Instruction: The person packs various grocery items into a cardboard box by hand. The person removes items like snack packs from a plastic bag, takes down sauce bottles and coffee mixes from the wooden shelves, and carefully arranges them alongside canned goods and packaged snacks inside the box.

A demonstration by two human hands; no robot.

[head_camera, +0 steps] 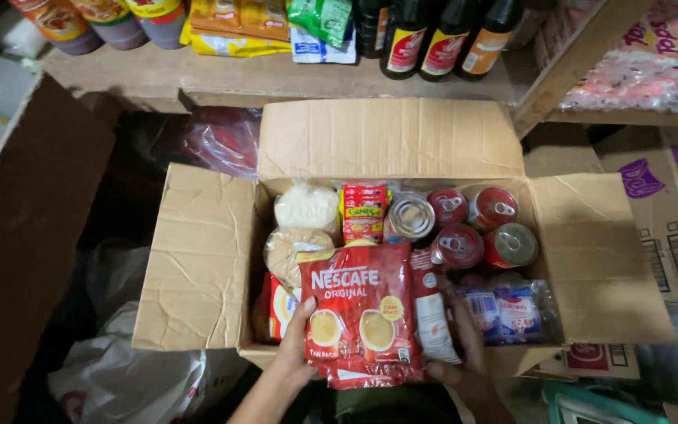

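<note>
1. The left hand grips the left edge of a red coffee sachet pack, thumb on the front face and the other fingers hidden behind it, so it is clamped on the pack.
2. The right hand is at the pack's right side, fingers curled round its edge and against a narrow red and white sachet strip just beside it; it too is closed on the pack.
3. The pack stands tilted over the near wall of an open cardboard box, its lower end overhanging the near rim.
4. Inside, red-labelled tins fill the far right, white bags the far left, and a clear wrapped bundle the near right; the goods lie tight together, with little free room.
5. All four flaps are folded outward, so the top is open.
6. The box sits low before a wooden shelf carrying dark sauce bottles and packets; plastic bags lie left, another printed carton right.
</note>
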